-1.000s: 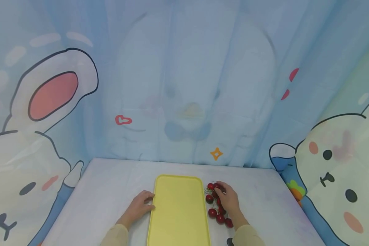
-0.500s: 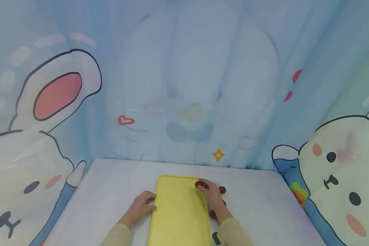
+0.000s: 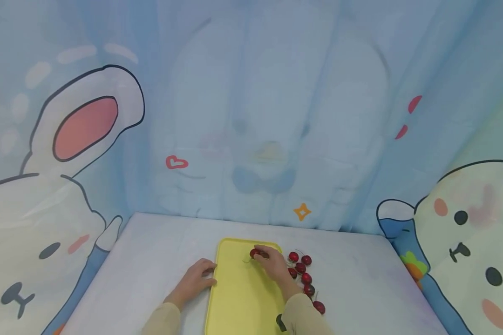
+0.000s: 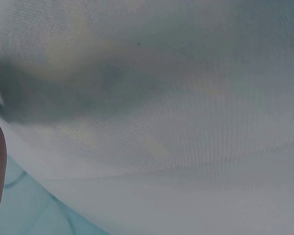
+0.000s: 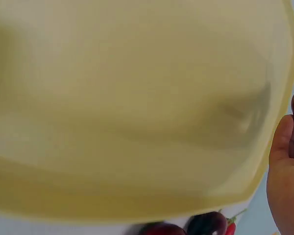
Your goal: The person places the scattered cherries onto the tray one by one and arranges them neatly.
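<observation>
Head view | right hand (image 3: 272, 265) over tray (image 3: 239, 298), fingers (image 3: 264, 249) pinching cherry (image 3: 253, 253) | left hand (image 3: 194, 280) at tray edge, fingers spread

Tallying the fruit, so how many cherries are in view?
8 clearly visible: one cherry in the right grip; right of the yellow tray, four clustered farther away, three nearer. More may be hidden by the right sleeve.

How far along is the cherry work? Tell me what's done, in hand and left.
Done: little, it seems; the yellow tray is in place, but no cherry shows resting on it.
In hand: the right hand holds a cherry above the tray; the left hand is at its edge.
Left: probably the loose cherries on the table beside the tray.
</observation>
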Tool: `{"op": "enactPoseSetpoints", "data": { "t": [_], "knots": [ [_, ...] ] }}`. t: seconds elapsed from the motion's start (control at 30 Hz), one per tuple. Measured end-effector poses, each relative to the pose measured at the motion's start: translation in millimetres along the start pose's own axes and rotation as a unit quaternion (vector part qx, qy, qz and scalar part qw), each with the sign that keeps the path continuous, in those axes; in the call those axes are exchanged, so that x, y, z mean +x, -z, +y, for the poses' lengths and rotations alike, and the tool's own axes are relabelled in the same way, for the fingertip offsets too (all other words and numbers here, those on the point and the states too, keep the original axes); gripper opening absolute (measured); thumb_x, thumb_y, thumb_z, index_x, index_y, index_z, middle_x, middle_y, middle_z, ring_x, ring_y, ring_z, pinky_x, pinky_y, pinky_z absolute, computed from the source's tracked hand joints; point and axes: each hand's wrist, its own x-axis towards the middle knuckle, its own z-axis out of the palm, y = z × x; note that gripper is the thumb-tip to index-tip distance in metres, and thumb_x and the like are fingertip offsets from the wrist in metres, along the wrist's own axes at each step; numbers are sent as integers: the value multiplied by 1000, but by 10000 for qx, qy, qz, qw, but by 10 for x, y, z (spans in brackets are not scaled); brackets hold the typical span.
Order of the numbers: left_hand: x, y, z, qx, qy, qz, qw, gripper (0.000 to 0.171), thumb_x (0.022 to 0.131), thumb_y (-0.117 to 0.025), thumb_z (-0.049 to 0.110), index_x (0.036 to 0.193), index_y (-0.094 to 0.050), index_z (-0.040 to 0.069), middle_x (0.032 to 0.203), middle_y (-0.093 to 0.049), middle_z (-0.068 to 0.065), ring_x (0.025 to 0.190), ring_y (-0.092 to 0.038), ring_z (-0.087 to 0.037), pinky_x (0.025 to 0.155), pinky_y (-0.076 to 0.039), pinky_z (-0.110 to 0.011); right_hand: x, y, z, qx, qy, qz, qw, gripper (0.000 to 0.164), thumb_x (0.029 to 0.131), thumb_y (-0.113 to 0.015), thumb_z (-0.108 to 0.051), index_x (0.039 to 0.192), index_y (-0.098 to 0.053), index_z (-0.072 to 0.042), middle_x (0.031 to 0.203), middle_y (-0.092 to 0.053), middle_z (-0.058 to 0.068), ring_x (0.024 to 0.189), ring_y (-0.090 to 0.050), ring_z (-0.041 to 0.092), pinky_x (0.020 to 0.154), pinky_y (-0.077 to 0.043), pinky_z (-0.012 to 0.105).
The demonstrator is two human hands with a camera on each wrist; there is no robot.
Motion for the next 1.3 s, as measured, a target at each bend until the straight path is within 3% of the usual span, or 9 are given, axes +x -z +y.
{"op": "enactPoseSetpoints", "data": {
  "t": [0.37, 0.67, 1.0, 1.3],
  "knots": [
    [40, -11, -78, 127, 24, 39, 9999, 39, 84, -74, 9, 118, -62, -6, 114, -59, -10, 109, -61, -31, 97, -51, -37, 77, -232, -68, -241, 363, -295, 9986, 34, 97, -60, -13, 129, -61, 0, 119, -64, 18, 109, -61, 35, 90, -53, 47],
    [39, -10, -47, 256, 65, -11, 9996, 40, 84, -75, 10, 119, -62, -6, 113, -59, -9, 106, -61, -29, 96, -52, -38, 164, -336, -76, -620, 688, -465, 9946, 33, 97, -60, -12, 128, -61, 0, 116, -63, 16, 107, -61, 34, 89, -54, 48],
    [40, -4, -63, 269, 138, -34, 9995, 39, 84, -75, 10, 118, -62, -5, 114, -58, -9, 107, -61, -29, 96, -51, -40, 210, -426, -121, -545, 653, -484, 9952, 37, 97, -61, -12, 130, -58, 4, 115, -65, 17, 105, -62, 34, 89, -53, 49],
    [25, 16, -5, 168, 86, -30, 9998, 39, 84, -74, 8, 118, -62, -7, 114, -58, -11, 107, -61, -31, 96, -51, -41, 257, -530, -132, -631, 742, -346, 9946, 30, 97, -60, -12, 123, -61, 2, 113, -66, 16, 105, -63, 35, 89, -53, 48]
  ]
}}
